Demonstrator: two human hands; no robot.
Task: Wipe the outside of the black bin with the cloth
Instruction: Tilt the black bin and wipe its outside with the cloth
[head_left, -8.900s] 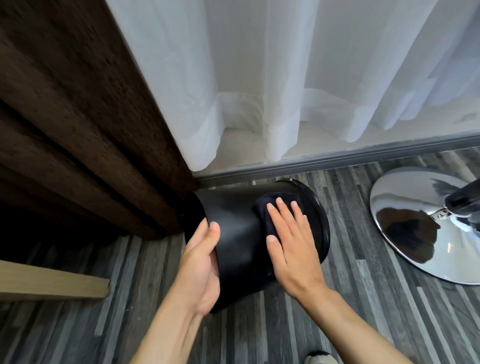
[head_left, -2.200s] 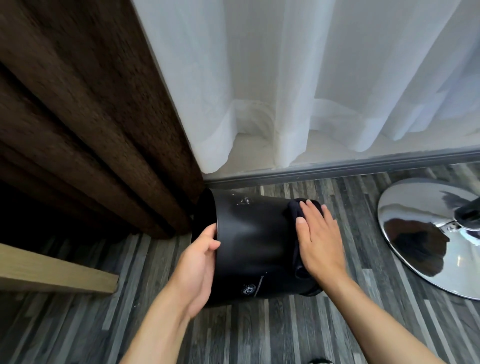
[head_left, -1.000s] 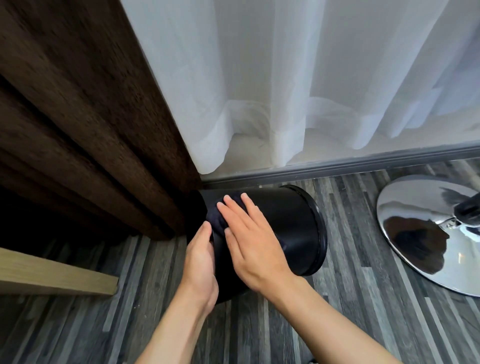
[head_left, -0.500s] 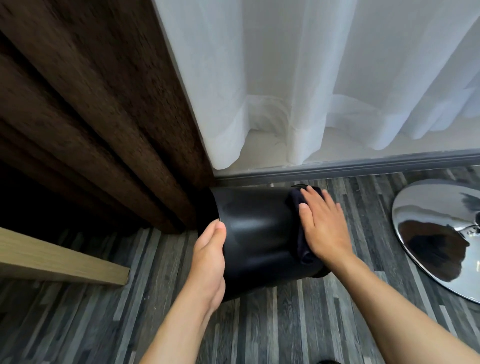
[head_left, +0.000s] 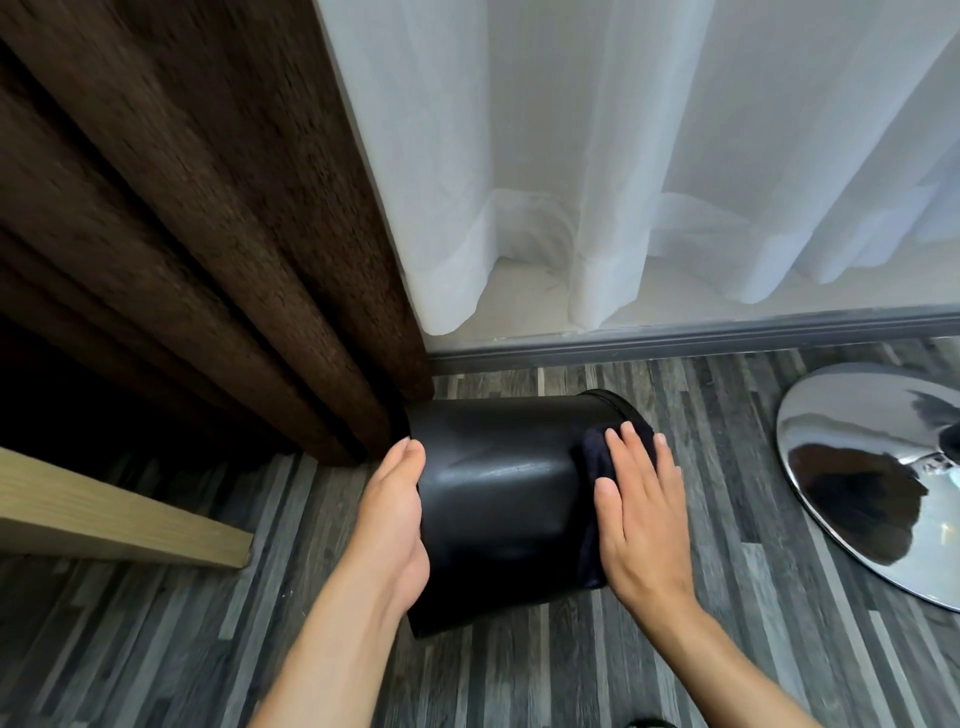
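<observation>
Since half a second ago our right hand (head_left: 641, 512) has slid a little nearer us along the black bin (head_left: 498, 499), fingers spread flat, pressing the dark cloth (head_left: 592, 457) onto its wall near the right end. We see no label or writing on the bin now. It lies on its side on the grey plank floor (head_left: 519, 680), its left end against the brown curtain (head_left: 208, 234). Our left hand (head_left: 395, 525) cups that end, open-palmed. Bare floor separates the bin from the chrome base (head_left: 872, 478).
</observation>
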